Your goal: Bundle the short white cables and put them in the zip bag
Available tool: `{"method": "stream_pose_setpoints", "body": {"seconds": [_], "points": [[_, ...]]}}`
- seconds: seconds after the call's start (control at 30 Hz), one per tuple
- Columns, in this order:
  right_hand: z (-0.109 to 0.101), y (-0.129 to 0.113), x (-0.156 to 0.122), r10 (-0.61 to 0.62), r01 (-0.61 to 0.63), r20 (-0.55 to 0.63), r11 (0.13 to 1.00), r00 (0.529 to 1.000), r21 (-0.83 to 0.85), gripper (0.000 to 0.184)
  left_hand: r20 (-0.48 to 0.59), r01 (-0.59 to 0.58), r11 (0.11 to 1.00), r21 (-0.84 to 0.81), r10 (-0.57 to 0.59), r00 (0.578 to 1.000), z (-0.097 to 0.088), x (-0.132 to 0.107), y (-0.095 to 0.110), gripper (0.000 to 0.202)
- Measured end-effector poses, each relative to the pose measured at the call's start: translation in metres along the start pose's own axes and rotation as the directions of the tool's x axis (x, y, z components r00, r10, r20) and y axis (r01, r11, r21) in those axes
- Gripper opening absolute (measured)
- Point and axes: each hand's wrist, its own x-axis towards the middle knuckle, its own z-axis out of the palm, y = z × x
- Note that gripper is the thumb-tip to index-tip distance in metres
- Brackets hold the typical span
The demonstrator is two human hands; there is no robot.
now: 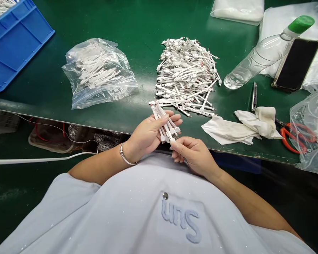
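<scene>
A bundle of short white cables (164,123) with square white connectors lies across my left hand (148,132), its thumb pressing them against the fingers. My right hand (192,153) pinches the connector end of one cable at the lower edge of that bundle. Just beyond my hands, a large heap of similar white cables (187,72) is spread on the green table (143,21). To the left of the heap lies a clear plastic bag (100,72) with more white cables inside.
A blue crate (18,42) stands at the far left. On the right are a water bottle (257,58) with a green cap, a phone (296,63), a small metal tool (254,97), white cloths (243,127), red-handled pliers (288,141) and clear plastic bags (312,130).
</scene>
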Motion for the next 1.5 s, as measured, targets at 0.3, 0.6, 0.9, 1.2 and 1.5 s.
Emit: {"method": "stream_pose_setpoints", "body": {"seconds": [0.3,0.6,0.9,1.2,1.5], "points": [[-0.003,-0.001,-0.001,-0.042,0.043,0.016,0.996,0.999,-0.076,0.035,0.0,-0.047,0.999,-0.016,0.047,0.999,-0.002,0.004,0.01,0.012],[-0.006,-0.004,-0.002,-0.04,0.043,0.03,0.991,0.999,-0.126,0.036,-0.007,-0.033,0.999,0.002,0.033,0.999,-0.003,0.01,0.02,0.011],[-0.039,-0.028,-0.035,-0.136,0.134,0.031,0.873,0.99,-0.468,0.031,-0.041,-0.026,0.999,-0.038,0.025,0.999,-0.005,0.019,0.027,0.017],[-0.088,-0.008,-0.051,-0.017,-0.12,-0.594,0.974,0.805,-0.191,0.039,0.097,0.118,0.993,-0.005,-0.117,0.988,-0.001,0.016,0.023,0.015],[-0.015,-0.015,0.006,0.203,-0.237,0.414,0.971,0.887,0.033,0.056,0.389,-0.074,0.851,0.519,-0.158,0.907,0.003,-0.007,0.009,0.021]]}}
